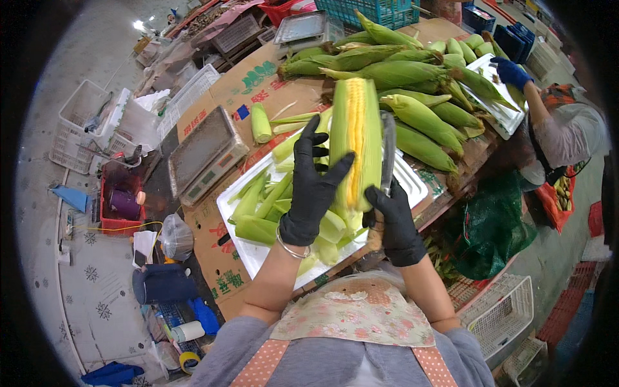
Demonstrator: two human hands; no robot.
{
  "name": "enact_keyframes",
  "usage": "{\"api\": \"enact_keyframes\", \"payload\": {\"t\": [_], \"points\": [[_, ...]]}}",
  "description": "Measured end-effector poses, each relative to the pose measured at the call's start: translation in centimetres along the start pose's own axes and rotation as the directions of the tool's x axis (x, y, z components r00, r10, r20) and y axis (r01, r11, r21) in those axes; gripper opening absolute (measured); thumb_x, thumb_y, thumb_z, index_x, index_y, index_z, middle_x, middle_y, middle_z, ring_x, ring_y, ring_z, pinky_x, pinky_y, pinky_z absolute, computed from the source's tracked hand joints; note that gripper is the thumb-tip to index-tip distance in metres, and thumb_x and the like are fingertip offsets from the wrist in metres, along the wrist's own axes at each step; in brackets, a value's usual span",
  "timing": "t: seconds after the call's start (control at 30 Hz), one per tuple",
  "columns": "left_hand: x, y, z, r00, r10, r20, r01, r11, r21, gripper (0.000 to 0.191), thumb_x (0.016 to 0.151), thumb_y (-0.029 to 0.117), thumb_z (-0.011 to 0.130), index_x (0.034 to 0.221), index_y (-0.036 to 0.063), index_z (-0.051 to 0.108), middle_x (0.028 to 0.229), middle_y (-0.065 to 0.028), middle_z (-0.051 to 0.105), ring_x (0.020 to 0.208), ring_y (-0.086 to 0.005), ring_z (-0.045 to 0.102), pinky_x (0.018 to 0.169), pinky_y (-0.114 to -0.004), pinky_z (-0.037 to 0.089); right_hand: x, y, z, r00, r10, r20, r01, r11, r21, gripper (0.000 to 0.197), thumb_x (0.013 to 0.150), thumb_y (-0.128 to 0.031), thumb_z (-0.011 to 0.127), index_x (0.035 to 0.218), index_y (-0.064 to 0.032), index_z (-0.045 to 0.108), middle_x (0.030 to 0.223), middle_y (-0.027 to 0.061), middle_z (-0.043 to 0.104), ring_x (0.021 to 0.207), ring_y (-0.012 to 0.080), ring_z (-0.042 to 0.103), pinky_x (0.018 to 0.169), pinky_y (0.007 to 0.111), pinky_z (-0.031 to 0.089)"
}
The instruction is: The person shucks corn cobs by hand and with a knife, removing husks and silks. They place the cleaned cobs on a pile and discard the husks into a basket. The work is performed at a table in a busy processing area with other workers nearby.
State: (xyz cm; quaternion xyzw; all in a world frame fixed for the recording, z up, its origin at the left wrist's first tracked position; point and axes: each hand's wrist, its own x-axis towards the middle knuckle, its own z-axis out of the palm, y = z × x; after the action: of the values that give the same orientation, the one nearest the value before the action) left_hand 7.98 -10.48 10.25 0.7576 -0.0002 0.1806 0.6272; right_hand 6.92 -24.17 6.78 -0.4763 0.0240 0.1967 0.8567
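My left hand (pixel 312 188), in a black glove, grips the side of an upright ear of corn (pixel 355 140) whose husk is parted in a strip, showing yellow kernels. At the cob's lower right, my right hand (pixel 394 217), gloved too, holds a knife (pixel 388 150) with its blade pointing up beside the cob; its thumb touches the husk. Under both hands lies a white tray (pixel 411 181) with cut green husk pieces (pixel 256 230). Unhusked corn ears (pixel 411 75) are heaped beyond. A short trimmed ear (pixel 260 123) lies behind the tray.
A weighing scale (pixel 205 150) stands left on the cardboard-covered table (pixel 213 251); a second scale (pixel 301 29) is at the back. At right, a co-worker's blue-gloved hand (pixel 512 72) is over another white tray (pixel 508 121). A plastic crate (pixel 503 309) stands low right.
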Motion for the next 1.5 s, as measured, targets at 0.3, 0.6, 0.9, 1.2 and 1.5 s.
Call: {"api": "enact_keyframes", "payload": {"t": [0.3, 0.6, 0.9, 1.2, 1.5], "points": [[-1.0, 0.3, 1.5, 0.975, 0.049, 0.218, -0.105, 0.962, 0.252, 0.045, 0.074, 0.001, 0.062, 0.118, 0.0038, 0.049, 0.099, -0.0033, 0.058, 0.081, -0.0105, 0.056, 0.069, -0.024, 0.048, 0.1, 0.1, -2.2, 0.952, -0.255, -0.167, 0.25, 0.967, -0.05, 0.042, 0.076, -0.011, 0.066, 0.113, -0.004, 0.048, 0.075, 0.0009, 0.058, 0.047, 0.0056, 0.048, 0.04, 0.019, 0.039], [-1.3, 1.2, 1.7, 0.987, 0.07, 0.144, -0.117, 0.929, 0.351, 0.036, 0.073, 0.002, 0.063, 0.108, 0.003, 0.056, 0.091, -0.0043, 0.058, 0.068, -0.0097, 0.055, 0.06, -0.022, 0.047, 0.2, 0.6, -2.9, 0.991, -0.123, -0.055, 0.13, 0.982, 0.138, 0.041, 0.078, -0.015, 0.063, 0.114, -0.004, 0.046, 0.074, 0.0006, 0.057, 0.047, 0.0065, 0.048, 0.042, 0.019, 0.041], [-1.1, 1.0, 0.6, 0.991, 0.069, 0.114, -0.102, 0.944, 0.314, 0.036, 0.072, 0.006, 0.066, 0.106, 0.0023, 0.057, 0.086, -0.0061, 0.055, 0.062, -0.0103, 0.052, 0.055, -0.022, 0.046, 0.8, 1.6, -3.0, 0.997, -0.054, 0.049, 0.043, 0.979, 0.199, 0.044, 0.08, -0.024, 0.063, 0.115, -0.0042, 0.045, 0.078, 0.0002, 0.056, 0.054, 0.0064, 0.051, 0.045, 0.019, 0.042], [-1.4, 0.1, 0.3, 0.993, -0.069, 0.094, 0.059, 0.992, 0.108, 0.04, 0.077, 0.007, 0.063, 0.115, 0.0053, 0.051, 0.095, -0.0043, 0.054, 0.076, -0.0099, 0.051, 0.068, -0.023, 0.045, 1.0, 1.7, -3.7, 0.996, -0.027, 0.088, 0.008, 0.979, 0.205, 0.044, 0.079, -0.023, 0.062, 0.114, -0.0029, 0.046, 0.075, 0.0004, 0.057, 0.052, 0.0068, 0.051, 0.044, 0.02, 0.042], [-3.3, -4.3, 0.7, 0.863, -0.309, 0.399, 0.502, 0.436, -0.747, 0.055, 0.09, 0.033, 0.044, 0.134, 0.0052, 0.026, 0.129, -0.015, 0.039, 0.118, -0.026, 0.04, 0.1, -0.039, 0.034, 0.8, -1.3, -1.7, 0.931, -0.362, 0.045, 0.344, 0.827, -0.446, 0.045, 0.075, -0.014, 0.068, 0.115, -0.0016, 0.052, 0.086, 0.006, 0.061, 0.07, 0.0161, 0.059, 0.063, 0.028, 0.049]]}}
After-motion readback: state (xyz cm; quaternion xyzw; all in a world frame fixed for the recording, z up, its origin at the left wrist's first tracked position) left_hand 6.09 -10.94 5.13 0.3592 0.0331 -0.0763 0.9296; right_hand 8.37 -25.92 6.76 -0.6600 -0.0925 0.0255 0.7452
